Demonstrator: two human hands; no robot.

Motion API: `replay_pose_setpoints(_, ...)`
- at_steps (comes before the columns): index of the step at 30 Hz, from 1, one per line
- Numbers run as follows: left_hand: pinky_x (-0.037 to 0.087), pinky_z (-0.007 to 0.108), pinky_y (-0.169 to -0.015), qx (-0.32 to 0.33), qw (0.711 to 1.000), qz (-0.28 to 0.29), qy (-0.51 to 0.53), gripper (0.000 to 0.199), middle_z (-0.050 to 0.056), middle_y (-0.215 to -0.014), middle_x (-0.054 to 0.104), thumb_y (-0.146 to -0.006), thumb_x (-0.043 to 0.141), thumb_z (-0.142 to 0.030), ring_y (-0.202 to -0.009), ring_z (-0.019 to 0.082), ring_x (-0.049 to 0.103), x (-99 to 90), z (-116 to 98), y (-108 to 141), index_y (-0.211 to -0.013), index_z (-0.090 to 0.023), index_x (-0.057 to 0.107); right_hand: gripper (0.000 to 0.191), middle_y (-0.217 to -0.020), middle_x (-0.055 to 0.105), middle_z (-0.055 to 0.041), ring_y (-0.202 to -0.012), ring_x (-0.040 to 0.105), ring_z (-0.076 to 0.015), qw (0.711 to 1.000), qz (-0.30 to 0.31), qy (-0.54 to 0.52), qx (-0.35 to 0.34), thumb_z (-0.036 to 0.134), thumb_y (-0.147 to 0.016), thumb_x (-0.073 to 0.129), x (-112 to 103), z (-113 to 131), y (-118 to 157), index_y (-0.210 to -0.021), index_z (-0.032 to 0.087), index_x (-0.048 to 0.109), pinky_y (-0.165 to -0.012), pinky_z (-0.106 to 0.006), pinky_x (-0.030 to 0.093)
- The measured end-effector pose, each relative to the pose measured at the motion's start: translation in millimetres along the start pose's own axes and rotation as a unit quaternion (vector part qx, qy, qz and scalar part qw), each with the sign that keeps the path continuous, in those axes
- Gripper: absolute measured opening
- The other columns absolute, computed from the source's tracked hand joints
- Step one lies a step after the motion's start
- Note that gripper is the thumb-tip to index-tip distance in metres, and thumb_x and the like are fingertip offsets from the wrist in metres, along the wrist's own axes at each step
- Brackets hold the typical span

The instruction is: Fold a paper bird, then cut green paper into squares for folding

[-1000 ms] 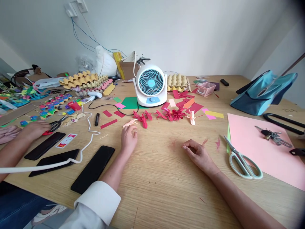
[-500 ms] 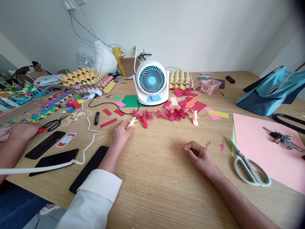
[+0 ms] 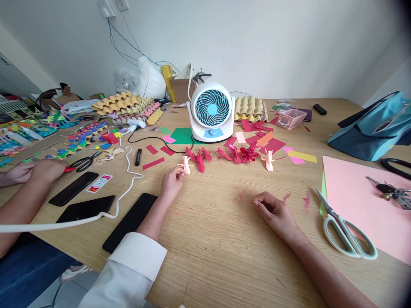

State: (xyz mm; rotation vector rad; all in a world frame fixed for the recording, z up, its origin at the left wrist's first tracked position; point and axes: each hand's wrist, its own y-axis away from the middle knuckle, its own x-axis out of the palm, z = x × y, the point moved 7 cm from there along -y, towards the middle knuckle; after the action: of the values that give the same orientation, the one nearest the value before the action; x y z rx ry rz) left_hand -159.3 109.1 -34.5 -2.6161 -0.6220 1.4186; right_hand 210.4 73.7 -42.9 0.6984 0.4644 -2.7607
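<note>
My left hand pinches the edge of a pale pink folded paper flower at the left end of a row of similar pieces. The flower stands roughly upright on the wooden table. Behind and to its right are several red paper flowers, some bunched together. Another pale pink paper flower stands at the right end of the row. My right hand rests on the table, fingers loosely curled in, with nothing visible in them. White-handled scissors lie to its right, partly over pink paper sheets.
A white fan stands behind the flowers, among red paper scraps. At left are phones, a white cable, black scissors and a co-worker's hands. A blue bag and keys sit at right.
The view has turned slightly left. The pale pink flower at my left fingertips was leaning and now looks more upright; those fingers have drawn back a little. My right hand stays put.
</note>
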Motion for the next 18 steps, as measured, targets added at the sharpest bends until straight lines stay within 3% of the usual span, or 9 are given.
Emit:
replay_pose_setpoints(11,0.049,0.03,-0.076,0.065,0.998,-0.007,0.014,0.016,0.004,-0.087,0.072,-0.081,0.053,-0.012,-0.078,0.019,0.065,7.7,-12,6,-0.084,-0.02,0.065,0.026,-0.077,0.062,-0.0038,-0.068,0.057,-0.0168,1.0,-0.001,0.008,0.002,0.041,-0.093,0.053,0,1,0,-0.078,0.021,0.061,-0.065,-0.029,0.044)
replay_pose_setpoints(18,0.046,0.034,-0.083,0.123,0.992,-0.012,-0.015,0.012,0.004,-0.085,0.067,-0.082,0.055,-0.013,-0.087,0.021,0.061,6.3,-40,27,-0.076,-0.021,0.062,0.026,-0.079,0.063,-0.0048,-0.072,0.058,-0.0178,1.0,0.012,0.012,0.003,0.039,-0.093,0.052,2,3,0,-0.079,0.02,0.061,-0.067,-0.03,0.044)
